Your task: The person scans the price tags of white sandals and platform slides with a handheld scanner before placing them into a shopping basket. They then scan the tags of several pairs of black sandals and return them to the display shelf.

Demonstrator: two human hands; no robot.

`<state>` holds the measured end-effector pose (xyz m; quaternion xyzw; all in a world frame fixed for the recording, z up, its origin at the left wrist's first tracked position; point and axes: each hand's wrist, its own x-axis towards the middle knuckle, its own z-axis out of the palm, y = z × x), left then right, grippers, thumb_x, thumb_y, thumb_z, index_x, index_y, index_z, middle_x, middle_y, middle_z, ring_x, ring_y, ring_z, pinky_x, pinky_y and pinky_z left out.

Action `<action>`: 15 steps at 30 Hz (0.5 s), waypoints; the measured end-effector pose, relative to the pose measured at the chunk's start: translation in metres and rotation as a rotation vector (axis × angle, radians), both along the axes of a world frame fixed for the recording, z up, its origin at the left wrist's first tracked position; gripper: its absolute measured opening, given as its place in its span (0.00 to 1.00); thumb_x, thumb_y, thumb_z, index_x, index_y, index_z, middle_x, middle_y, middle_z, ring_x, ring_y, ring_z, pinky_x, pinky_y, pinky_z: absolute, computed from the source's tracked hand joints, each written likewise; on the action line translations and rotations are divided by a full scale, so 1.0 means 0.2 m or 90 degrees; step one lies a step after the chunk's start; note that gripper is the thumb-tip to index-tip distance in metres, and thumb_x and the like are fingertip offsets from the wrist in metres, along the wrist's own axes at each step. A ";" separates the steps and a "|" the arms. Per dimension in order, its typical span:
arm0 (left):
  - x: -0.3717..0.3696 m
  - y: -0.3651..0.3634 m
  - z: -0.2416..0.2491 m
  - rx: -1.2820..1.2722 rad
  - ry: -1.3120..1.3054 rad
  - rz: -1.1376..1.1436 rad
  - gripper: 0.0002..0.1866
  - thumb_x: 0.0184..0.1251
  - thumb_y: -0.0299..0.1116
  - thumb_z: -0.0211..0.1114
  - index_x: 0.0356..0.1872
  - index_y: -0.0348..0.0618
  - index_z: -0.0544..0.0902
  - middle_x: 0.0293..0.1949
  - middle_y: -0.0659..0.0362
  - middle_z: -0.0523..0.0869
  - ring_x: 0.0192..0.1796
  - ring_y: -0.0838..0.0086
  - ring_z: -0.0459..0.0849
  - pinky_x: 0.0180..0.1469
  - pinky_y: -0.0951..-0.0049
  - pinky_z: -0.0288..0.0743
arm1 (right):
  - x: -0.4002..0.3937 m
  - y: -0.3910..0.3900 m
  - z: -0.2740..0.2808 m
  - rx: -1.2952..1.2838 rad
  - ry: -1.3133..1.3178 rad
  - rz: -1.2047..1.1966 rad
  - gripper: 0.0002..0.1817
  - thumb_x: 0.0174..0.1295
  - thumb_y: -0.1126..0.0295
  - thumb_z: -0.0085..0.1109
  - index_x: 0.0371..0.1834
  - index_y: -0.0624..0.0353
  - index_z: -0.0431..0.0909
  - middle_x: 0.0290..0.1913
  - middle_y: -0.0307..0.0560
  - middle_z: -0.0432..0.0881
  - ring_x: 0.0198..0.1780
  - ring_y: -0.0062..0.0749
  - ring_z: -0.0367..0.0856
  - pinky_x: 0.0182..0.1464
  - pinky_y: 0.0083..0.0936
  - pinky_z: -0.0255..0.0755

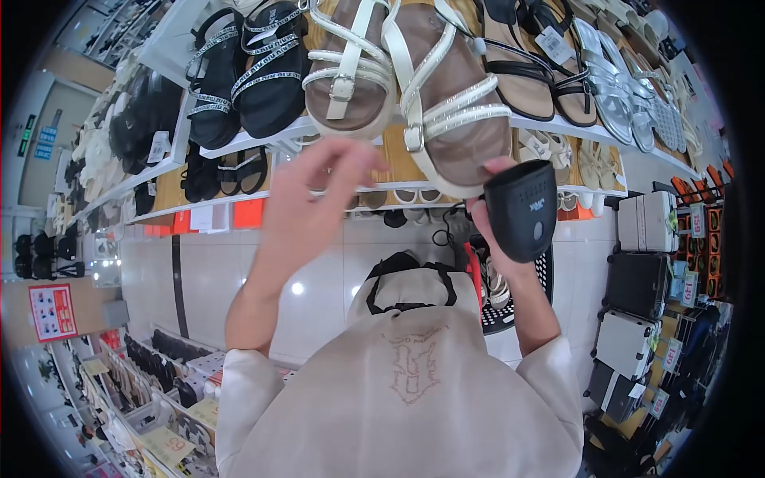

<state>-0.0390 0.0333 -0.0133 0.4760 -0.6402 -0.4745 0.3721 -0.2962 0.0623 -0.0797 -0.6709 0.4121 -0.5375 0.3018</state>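
Note:
My right hand (488, 227) grips a black handheld scanner (519, 213), with its lettered, rounded back facing me. Just beyond it stands a white strappy sandal (458, 135) with a brown insole and a silver buckle, at the front edge of the shelf. Its mate, another white sandal (349, 99), is to the left. My left hand (311, 199) is raised in front of that sandal's lower end, blurred, with loosely bent fingers apart and nothing visible in them.
Black sandals (271, 80) flank the white pair on the left, silver sandals (610, 88) further right. More shoes fill the shelf (390, 163) below. Suitcases (637, 287) are stacked on the right. Bins of goods (151, 382) stand at lower left. A red-edged basket (498, 299) holds shoes.

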 end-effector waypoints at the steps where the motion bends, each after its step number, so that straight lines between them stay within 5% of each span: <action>1: 0.04 -0.01 0.03 -0.041 -0.023 0.041 0.12 0.74 0.33 0.64 0.49 0.35 0.84 0.44 0.56 0.88 0.53 0.72 0.84 0.53 0.71 0.77 | 0.02 -0.03 0.00 0.000 -0.001 0.002 0.24 0.58 0.81 0.68 0.59 0.62 0.74 0.53 0.40 0.78 0.47 0.22 0.77 0.52 0.22 0.72; 2: 0.04 -0.05 0.05 -0.041 -0.024 0.042 0.12 0.74 0.33 0.64 0.49 0.35 0.84 0.44 0.56 0.88 0.53 0.72 0.84 0.53 0.71 0.77 | 0.03 -0.06 -0.02 0.032 -0.055 -0.002 0.24 0.58 0.81 0.68 0.59 0.62 0.74 0.54 0.40 0.78 0.48 0.22 0.77 0.52 0.22 0.72; 4: 0.05 -0.17 0.09 -0.536 -0.244 0.144 0.14 0.72 0.35 0.66 0.51 0.36 0.83 0.42 0.54 0.87 0.49 0.66 0.85 0.51 0.68 0.77 | 0.04 -0.10 -0.04 0.070 -0.124 0.002 0.24 0.59 0.80 0.68 0.60 0.61 0.75 0.57 0.41 0.78 0.52 0.24 0.78 0.55 0.23 0.72; 7: 0.05 -0.40 0.12 -0.766 -0.425 0.082 0.19 0.70 0.41 0.68 0.53 0.38 0.82 0.39 0.53 0.86 0.48 0.61 0.84 0.51 0.66 0.77 | 0.04 -0.17 0.00 0.038 -0.051 -0.004 0.25 0.60 0.78 0.70 0.61 0.61 0.74 0.58 0.42 0.79 0.54 0.26 0.79 0.57 0.24 0.72; 10: 0.04 -0.48 0.10 -0.535 -0.393 0.009 0.22 0.72 0.43 0.67 0.59 0.39 0.79 0.45 0.49 0.85 0.47 0.59 0.84 0.55 0.67 0.75 | 0.00 -0.21 -0.02 0.031 0.049 -0.016 0.23 0.62 0.75 0.69 0.61 0.60 0.76 0.57 0.42 0.81 0.55 0.28 0.79 0.59 0.26 0.72; 14: -0.03 -0.54 0.18 -0.486 -0.352 -0.039 0.25 0.69 0.47 0.69 0.58 0.39 0.80 0.40 0.51 0.86 0.43 0.66 0.85 0.49 0.71 0.76 | 0.00 -0.21 0.00 0.067 0.063 -0.013 0.22 0.63 0.75 0.69 0.61 0.60 0.77 0.55 0.42 0.81 0.55 0.28 0.79 0.59 0.27 0.72; 15: -0.07 -0.52 0.35 -0.267 -0.325 -0.163 0.31 0.70 0.51 0.67 0.65 0.40 0.74 0.44 0.47 0.87 0.48 0.63 0.85 0.53 0.68 0.76 | 0.01 -0.21 0.00 0.061 0.048 -0.026 0.21 0.63 0.74 0.70 0.60 0.60 0.78 0.51 0.42 0.83 0.51 0.27 0.80 0.56 0.27 0.74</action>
